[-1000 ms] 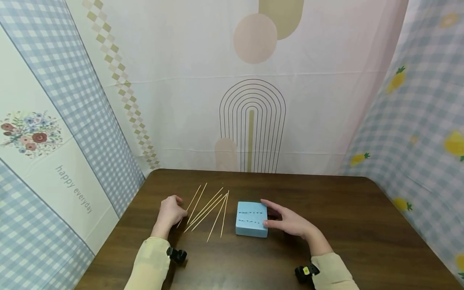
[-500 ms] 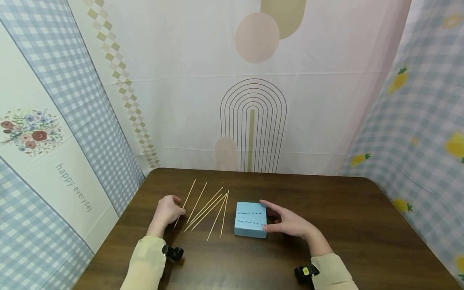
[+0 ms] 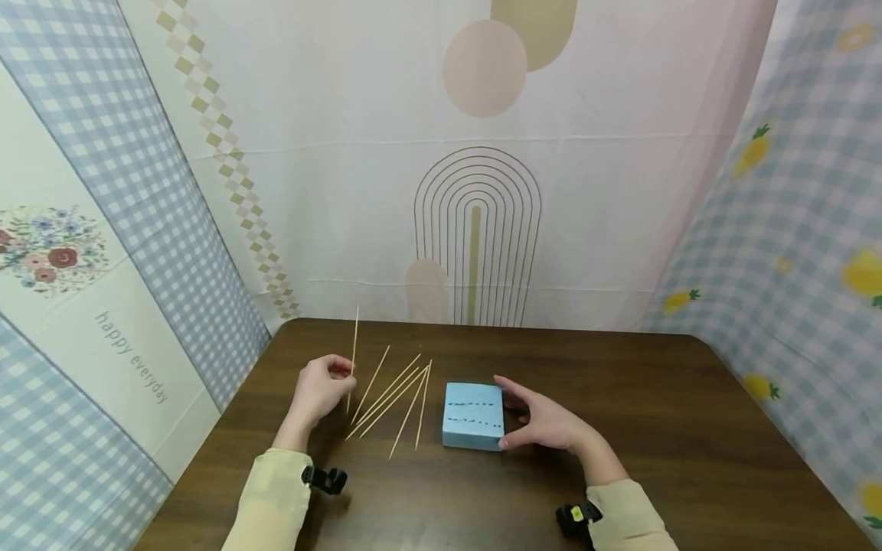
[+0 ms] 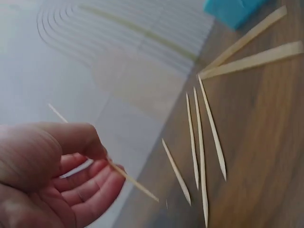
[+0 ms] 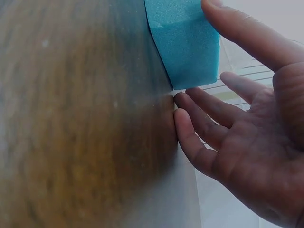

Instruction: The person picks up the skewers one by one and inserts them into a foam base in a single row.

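My left hand [image 3: 319,392] pinches one thin bamboo skewer [image 3: 354,343] between thumb and fingers, and the skewer stands steeply tilted. In the left wrist view its pointed end [image 4: 147,191] sticks out past the fingertips. Several more bamboo skewers [image 3: 371,384] lie fanned out on the table just right of that hand. Farther right sits a light blue foam block [image 3: 472,417] with two rows of dark marks across its top. My right hand [image 3: 551,422] holds the block's right side, thumb at the near corner and index finger at the far one. The other fingers [image 5: 190,137] rest low beside it.
The dark brown wooden table [image 3: 661,428] has rounded far corners and meets a patterned cloth backdrop [image 3: 344,214]. Checked cloths hang on both sides. A small black camera is strapped to each wrist.
My left hand has picked up the leftmost skewer, which lay on the table, and turned it from lying to nearly upright. The right hand stays at the foam block.
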`<action>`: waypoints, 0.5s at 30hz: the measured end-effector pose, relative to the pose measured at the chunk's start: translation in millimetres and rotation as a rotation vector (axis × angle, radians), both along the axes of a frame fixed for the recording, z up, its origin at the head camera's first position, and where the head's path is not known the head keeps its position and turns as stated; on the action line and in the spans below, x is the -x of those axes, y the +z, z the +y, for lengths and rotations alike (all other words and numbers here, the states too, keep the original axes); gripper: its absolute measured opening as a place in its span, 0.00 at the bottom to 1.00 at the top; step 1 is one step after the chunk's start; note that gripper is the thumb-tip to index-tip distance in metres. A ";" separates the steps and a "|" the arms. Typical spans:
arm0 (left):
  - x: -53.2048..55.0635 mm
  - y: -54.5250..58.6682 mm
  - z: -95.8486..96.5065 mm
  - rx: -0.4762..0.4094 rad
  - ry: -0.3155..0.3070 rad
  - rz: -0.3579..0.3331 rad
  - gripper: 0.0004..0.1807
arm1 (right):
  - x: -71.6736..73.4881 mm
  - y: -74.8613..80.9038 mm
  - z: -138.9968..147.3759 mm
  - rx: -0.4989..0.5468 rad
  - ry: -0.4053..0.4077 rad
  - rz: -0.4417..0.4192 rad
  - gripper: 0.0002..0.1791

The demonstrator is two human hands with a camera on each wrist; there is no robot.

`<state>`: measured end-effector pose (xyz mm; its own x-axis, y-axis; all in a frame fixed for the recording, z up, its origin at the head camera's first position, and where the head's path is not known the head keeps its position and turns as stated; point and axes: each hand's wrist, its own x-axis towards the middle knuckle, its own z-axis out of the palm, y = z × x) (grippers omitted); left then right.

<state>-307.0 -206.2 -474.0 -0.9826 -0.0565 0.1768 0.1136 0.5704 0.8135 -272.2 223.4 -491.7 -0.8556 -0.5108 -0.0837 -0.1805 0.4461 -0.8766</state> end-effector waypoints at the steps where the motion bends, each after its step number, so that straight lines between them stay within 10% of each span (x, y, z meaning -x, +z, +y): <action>1: -0.9 3.2 4.1 -0.040 -0.018 0.009 0.12 | 0.2 -0.4 -0.2 0.002 -0.004 -0.004 0.59; 8: -14.5 30.2 45.5 -0.309 -0.147 0.069 0.09 | 0.6 -2.8 -0.6 0.013 -0.023 -0.012 0.61; 15: -31.5 45.4 97.4 -0.376 -0.303 0.102 0.08 | 0.3 -4.2 -2.5 -0.008 -0.031 -0.007 0.61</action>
<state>-275.4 -108.8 -428.6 -0.9434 0.1507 0.2954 0.3189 0.1680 0.9328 -272.5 220.9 -495.9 -0.8706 -0.4830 -0.0933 -0.1604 0.4581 -0.8743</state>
